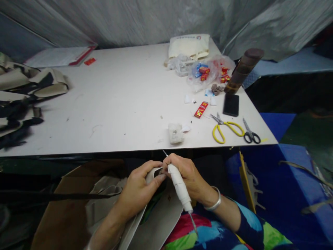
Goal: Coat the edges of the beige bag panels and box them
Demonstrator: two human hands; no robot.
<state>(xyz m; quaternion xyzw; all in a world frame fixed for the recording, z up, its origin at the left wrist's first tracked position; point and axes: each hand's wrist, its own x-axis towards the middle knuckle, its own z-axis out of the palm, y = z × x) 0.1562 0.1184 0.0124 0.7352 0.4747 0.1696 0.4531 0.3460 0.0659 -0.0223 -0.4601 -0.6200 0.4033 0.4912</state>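
Below the table's front edge, my right hand [188, 177] is closed around a white taped tool [179, 187] with a thin metal tip poking up past the fingers. My left hand [137, 189] pinches a beige and black piece of material [156, 211] that lies over my lap, its thumb and fingers pressed on the piece right beside the tool. A silver bangle [215, 201] sits on my right wrist. The two hands nearly touch.
White table [117, 100] carries a small white block [176, 133], red packet [201, 109], yellow scissors [227, 128], black scissors [250, 132], a phone [231, 104], a bag of small boxes [208, 73] and a brown bottle [243, 71]. Cut pieces [23, 97] pile at left. A cardboard box [70, 205] stands below.
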